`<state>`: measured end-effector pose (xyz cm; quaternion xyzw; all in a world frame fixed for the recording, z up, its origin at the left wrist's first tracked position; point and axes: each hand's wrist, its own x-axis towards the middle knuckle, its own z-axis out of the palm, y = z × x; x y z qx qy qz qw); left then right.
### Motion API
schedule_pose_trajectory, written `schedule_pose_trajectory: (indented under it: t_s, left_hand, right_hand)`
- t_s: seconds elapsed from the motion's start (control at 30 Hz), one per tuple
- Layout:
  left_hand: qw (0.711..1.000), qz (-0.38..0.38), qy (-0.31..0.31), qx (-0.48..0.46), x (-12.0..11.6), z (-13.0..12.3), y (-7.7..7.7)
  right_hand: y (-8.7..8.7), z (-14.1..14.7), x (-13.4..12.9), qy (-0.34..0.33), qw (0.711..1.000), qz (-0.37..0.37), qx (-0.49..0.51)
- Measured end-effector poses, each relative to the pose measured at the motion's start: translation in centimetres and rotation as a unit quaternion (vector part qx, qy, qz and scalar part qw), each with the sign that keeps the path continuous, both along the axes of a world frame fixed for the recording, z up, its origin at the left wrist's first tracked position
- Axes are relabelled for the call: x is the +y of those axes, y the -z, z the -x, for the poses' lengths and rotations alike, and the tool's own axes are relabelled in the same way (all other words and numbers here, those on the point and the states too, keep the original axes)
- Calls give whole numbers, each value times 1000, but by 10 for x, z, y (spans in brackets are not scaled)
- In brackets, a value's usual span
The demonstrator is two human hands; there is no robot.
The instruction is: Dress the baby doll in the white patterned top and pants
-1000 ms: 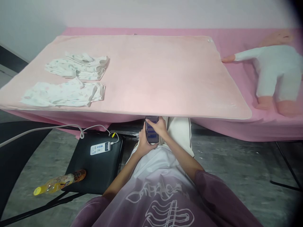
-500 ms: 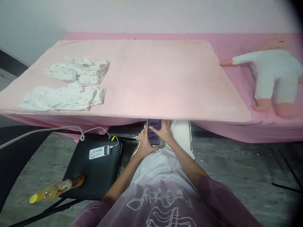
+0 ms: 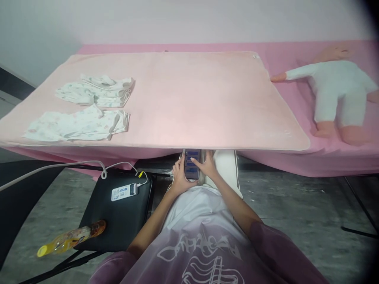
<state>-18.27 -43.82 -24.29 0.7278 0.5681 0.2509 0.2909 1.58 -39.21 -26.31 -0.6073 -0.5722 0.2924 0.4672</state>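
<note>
A dark phone (image 3: 192, 167) with a lit screen is over my lap, just below the table's front edge. My left hand (image 3: 180, 179) is wrapped round its left side and lower corner. On its right side is my right hand (image 3: 208, 165), with the thumb reaching over the screen and the other fingers partly hidden behind. Two folded stacks of white patterned baby clothes, one farther back (image 3: 97, 91) and one nearer (image 3: 78, 124), lie on the left of the pale pink mat (image 3: 201, 98).
A doll in white clothes (image 3: 340, 90) lies on the pink sheet (image 3: 296, 165) at the right. On the black stool (image 3: 124, 221) at the left are a white power bank (image 3: 124, 192) with a cable and a yellow-capped bottle (image 3: 71, 239).
My right thumb has shifted slightly to the right over the phone screen. The view has tilted a little; my left hand keeps its hold on the phone.
</note>
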Motion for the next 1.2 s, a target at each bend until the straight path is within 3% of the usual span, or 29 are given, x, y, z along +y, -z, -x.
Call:
schedule_pose_trajectory:
  t_s: [0.57,0.9,1.2]
  left_hand:
    - [999,-10,-35,-6,32,-13,-2]
    - [998,-44,-39,-37,47,-12,11]
    - [998,-34,-45,-27,43,-15,4]
  right_hand:
    - [1,8,33,12,1000,-20,2]
    - [-2,-13,7,9,998,-30,50]
    - [6,-17,-14,-42,998,-43,-4]
